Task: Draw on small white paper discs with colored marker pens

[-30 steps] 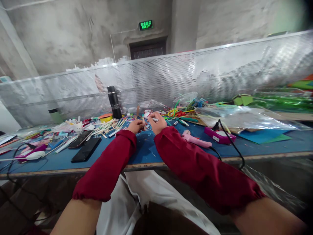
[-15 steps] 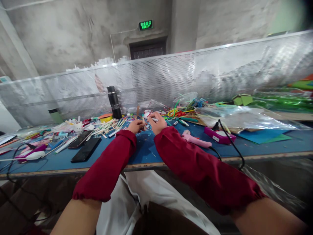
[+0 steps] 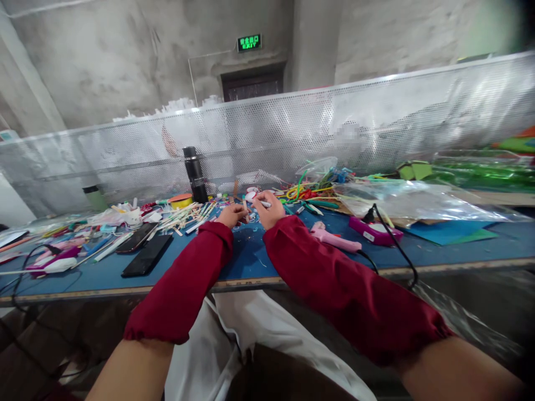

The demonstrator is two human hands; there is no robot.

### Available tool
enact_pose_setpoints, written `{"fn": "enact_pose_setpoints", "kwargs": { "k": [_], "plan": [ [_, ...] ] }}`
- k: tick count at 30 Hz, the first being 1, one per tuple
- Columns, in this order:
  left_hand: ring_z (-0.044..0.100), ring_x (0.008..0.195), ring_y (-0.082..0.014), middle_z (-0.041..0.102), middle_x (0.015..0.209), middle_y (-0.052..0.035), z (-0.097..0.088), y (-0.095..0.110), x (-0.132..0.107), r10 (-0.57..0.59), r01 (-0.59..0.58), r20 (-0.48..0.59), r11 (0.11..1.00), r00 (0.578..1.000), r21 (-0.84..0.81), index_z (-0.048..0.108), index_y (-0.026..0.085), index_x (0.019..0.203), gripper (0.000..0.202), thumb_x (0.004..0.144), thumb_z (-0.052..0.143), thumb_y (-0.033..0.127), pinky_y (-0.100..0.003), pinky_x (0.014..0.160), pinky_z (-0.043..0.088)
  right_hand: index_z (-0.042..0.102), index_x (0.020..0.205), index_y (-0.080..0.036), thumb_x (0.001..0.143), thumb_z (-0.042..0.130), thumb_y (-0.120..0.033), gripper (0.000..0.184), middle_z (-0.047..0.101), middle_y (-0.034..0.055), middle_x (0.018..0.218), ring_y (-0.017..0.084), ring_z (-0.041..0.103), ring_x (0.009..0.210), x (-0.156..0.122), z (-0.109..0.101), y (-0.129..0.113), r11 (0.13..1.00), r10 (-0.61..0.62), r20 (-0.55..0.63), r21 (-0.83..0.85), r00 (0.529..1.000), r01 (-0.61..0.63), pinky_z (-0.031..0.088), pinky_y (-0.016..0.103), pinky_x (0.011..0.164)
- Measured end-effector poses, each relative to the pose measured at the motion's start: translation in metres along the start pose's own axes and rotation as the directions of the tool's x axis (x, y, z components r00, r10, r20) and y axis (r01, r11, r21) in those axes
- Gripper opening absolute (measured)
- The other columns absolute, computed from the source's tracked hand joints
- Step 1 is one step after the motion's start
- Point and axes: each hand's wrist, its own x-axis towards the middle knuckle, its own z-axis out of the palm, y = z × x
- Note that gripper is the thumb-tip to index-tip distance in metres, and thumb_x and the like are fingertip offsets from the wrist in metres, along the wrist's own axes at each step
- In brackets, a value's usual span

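Both arms in dark red sleeves reach out over the blue table [image 3: 251, 262]. My left hand [image 3: 231, 214] is closed in a pinch on a small stick-like piece [image 3: 245, 204]. Close beside it, my right hand [image 3: 267, 208] is curled shut around a small white piece [image 3: 264, 204]. The two hands almost touch above the mat. A heap of thin sticks [image 3: 188, 216] lies just left of them, and a tangle of coloured pipe cleaners [image 3: 311, 192] lies just to the right.
A pink glue gun [image 3: 334, 239] and a magenta device [image 3: 376, 231] with a black cable lie at right. Two black phones [image 3: 146, 248] lie at left, a black flask [image 3: 195, 174] stands behind. A perforated metal screen [image 3: 292, 133] backs the table. Clear plastic bags [image 3: 409, 200] cover the right side.
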Motion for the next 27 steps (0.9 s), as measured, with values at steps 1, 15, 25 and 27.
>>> {"fn": "enact_pose_setpoints", "kwargs": {
  "k": [1,15,25,27],
  "plan": [
    [0.067,0.065,-0.0104,0.073,0.078,-0.0021,-0.0001,-0.0003,0.0001,0.0,0.0,0.0,1.0,1.0,0.0,0.07,0.015,0.09,0.009,0.091,0.065,0.022,-0.017,0.052,0.038,0.058,0.077,-0.025,0.084,0.058,-0.041,0.017,0.067,-0.001,0.074,0.018,0.063,0.073,0.0,-0.0002,0.0003,1.0,0.002,0.013,0.003,1.0,-0.002,0.05,0.031,0.07],
    [0.067,0.064,-0.0103,0.073,0.078,-0.0024,-0.0007,-0.0024,0.0024,0.005,-0.005,-0.007,1.0,1.0,-0.005,0.071,0.015,0.092,0.009,0.091,0.067,0.022,-0.017,0.052,0.039,0.058,0.076,-0.026,0.084,0.057,-0.041,0.018,0.067,-0.0009,0.072,0.018,0.062,0.073,-0.0001,0.0011,0.0024,1.0,0.001,-0.02,-0.021,1.0,-0.001,0.048,0.031,0.069],
    [0.068,0.066,-0.0106,0.075,0.082,-0.003,-0.0001,0.0001,0.0008,-0.005,0.005,-0.016,1.0,1.0,0.011,0.072,0.015,0.093,0.011,0.091,0.063,0.02,-0.018,0.054,0.04,0.058,0.076,-0.026,0.083,0.057,-0.04,0.017,0.067,-0.0003,0.073,0.019,0.064,0.075,0.0004,0.0008,0.0029,1.0,0.008,-0.013,-0.016,1.0,-0.008,0.049,0.031,0.071],
    [0.067,0.064,-0.0102,0.074,0.079,-0.0027,0.0004,0.0014,-0.0002,-0.006,0.006,-0.012,1.0,1.0,0.009,0.071,0.015,0.091,0.01,0.092,0.063,0.02,-0.018,0.053,0.039,0.058,0.076,-0.026,0.083,0.058,-0.041,0.016,0.068,-0.0003,0.073,0.019,0.064,0.075,0.0003,0.0006,0.003,1.0,0.011,0.005,-0.013,1.0,-0.011,0.049,0.031,0.069]
  ]
}}
